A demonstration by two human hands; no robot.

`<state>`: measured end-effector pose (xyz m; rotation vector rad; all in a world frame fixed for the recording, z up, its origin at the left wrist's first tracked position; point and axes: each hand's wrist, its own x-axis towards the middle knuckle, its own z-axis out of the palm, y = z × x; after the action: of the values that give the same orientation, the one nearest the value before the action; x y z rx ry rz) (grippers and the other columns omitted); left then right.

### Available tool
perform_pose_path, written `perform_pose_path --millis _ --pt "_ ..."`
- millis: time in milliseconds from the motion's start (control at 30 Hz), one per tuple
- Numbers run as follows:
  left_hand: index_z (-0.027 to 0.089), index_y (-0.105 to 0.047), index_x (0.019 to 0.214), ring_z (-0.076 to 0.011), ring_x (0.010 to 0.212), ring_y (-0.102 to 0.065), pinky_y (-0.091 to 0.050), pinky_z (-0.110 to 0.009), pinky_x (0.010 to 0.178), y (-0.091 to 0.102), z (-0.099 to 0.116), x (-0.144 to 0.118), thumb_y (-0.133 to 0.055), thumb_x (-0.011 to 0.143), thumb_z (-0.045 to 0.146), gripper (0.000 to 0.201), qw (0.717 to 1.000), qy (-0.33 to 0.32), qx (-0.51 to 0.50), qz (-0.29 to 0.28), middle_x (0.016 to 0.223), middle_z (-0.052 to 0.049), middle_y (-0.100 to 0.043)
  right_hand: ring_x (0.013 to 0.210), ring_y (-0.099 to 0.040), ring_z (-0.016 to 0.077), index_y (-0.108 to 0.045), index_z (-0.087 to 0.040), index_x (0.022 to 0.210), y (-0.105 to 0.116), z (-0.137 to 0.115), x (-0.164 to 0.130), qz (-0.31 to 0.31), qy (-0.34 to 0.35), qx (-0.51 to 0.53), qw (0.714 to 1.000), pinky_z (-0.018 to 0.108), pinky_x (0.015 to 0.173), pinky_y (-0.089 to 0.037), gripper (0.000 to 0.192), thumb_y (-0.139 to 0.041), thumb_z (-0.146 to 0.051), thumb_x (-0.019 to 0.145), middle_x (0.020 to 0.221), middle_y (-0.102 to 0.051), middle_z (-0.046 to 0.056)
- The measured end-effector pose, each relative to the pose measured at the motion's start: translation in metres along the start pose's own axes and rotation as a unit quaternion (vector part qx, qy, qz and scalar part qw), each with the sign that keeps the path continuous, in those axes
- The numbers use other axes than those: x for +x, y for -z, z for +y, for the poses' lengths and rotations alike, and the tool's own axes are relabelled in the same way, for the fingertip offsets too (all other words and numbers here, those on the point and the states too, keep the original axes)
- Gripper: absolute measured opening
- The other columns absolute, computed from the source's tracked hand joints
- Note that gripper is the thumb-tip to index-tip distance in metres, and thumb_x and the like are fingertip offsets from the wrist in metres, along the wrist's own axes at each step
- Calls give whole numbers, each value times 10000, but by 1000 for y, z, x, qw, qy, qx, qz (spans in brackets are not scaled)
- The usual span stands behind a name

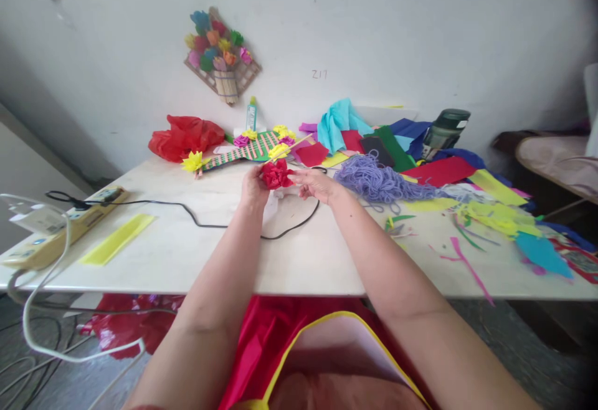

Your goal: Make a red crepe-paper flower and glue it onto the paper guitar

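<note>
A crinkled red paper flower (276, 174) is held up over the middle of the table, between both hands. My left hand (255, 184) is closed on its left side. From the right, my right hand (312, 184) pinches the edge of the petals, its fingers curled. Just behind the hands lies a green and pink woven stick panel (243, 150) with yellow and purple paper flowers on it. Something white and translucent shows on the table below the flower; I cannot make out what it is.
Purple yarn (378, 178) and coloured paper sheets (443, 172) spread along the right. A dark bottle (447, 129) stands behind them. At left are a power strip (60, 229), a yellow paper strip (119, 239) and a red plastic bag (184, 137). A black cable (187, 207) crosses the table.
</note>
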<state>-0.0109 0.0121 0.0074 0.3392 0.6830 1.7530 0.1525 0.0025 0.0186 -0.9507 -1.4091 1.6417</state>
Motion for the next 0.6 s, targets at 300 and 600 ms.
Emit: perform_pose_path --millis 300,600 --pt "180 -566 627 -113 512 -599 -500 -199 549 -2 -1 -3 -532 799 100 192 999 -14 -35 -4 581 -1 -628 408 -534 63 -593 -150 780 -30 15 6 -29 -24 -3 999 164 366 -438 255 -826 -176 681 555 -610 -60" --pt "187 -564 650 -109 487 -576 -476 -207 521 -1 -5 -2 -563 767 131 130 1000 -14 -17 -1 552 20 -604 345 -437 54 -599 -146 612 -42 26 14 75 7 -25 997 172 328 -372 211 -787 -151 709 442 -573 -43"
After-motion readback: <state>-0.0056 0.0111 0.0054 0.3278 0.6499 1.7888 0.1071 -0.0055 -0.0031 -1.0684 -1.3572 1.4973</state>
